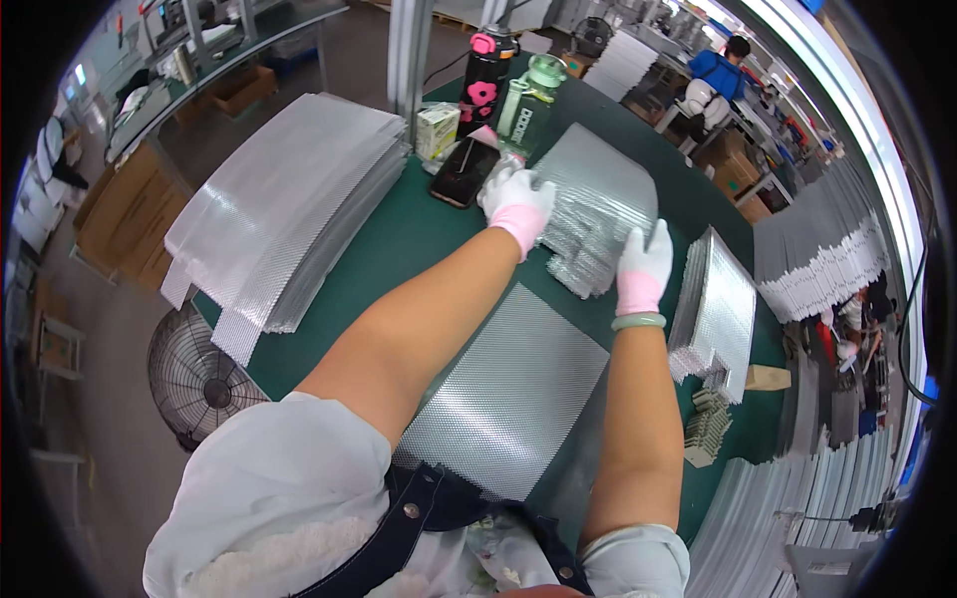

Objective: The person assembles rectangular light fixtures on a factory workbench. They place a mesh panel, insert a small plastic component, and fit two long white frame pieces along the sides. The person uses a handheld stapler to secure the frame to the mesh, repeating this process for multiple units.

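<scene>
A stack of embossed, silvery foil sheets (598,214) is seen on the green table (399,244), at about one o'clock from the picture's centre. The stack's upper left edge is pressed by the gloved left hand (518,204), fingers curled over it. Its lower right edge is gripped by the gloved right hand (643,261), fingers spread flat. A larger dimpled sheet (508,394) lies at six o'clock, a tall pile (289,204) at ten, two bottles (503,95) at twelve
</scene>
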Tool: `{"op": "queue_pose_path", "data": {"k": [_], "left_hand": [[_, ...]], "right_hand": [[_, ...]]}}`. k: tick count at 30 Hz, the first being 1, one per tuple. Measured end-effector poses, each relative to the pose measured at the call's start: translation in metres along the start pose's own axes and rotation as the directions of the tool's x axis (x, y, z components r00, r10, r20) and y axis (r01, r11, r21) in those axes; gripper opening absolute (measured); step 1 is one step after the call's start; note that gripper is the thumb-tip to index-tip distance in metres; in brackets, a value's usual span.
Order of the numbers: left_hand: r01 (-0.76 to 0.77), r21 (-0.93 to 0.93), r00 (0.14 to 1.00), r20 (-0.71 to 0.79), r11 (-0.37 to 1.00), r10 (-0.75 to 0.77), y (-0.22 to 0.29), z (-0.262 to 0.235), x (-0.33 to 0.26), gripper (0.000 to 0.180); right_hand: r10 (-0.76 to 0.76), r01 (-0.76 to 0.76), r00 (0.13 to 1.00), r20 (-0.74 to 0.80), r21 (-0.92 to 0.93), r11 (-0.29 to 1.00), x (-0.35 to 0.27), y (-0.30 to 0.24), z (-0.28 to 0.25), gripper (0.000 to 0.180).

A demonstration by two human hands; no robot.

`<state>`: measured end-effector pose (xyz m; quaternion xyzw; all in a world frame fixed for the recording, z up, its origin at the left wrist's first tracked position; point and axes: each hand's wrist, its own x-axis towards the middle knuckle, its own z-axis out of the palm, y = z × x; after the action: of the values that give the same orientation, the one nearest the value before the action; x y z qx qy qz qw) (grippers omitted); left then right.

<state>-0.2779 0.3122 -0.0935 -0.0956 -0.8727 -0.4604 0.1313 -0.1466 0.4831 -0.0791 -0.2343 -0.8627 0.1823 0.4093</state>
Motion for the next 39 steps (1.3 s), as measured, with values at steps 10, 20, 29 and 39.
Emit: {"op": "queue_pose_path", "data": {"k": [10,20,29,39], "left_hand": [[0.015,-0.791,0.983,0.125,0.611,0.137,0.049,-0.013,0.022,0.036],[0.648,-0.761,0.665,0.565,-0.003,0.489,0.009,-0.046,0.032,0.057],[0.078,-0.706,0.707,0.537,0.704,0.46,0.048,-0.16,-0.067,0.033],[-0.828,-0.213,0.232,0.713,0.519,0.662,-0.083,-0.191,-0.257,0.082]], "right_hand": [[0.208,-0.231,0.972,0.111,0.612,0.757,0.005,-0.016,-0.019,0.055],[0.27,-0.35,0.933,0.239,0.779,0.52,0.027,-0.007,-0.058,0.037],[-0.074,-0.43,0.888,0.455,0.875,0.223,-0.044,-0.005,-0.157,0.048],[0.41,-0.298,0.906,0.101,0.84,0.452,-0.217,-0.018,-0.275,0.03]]}}
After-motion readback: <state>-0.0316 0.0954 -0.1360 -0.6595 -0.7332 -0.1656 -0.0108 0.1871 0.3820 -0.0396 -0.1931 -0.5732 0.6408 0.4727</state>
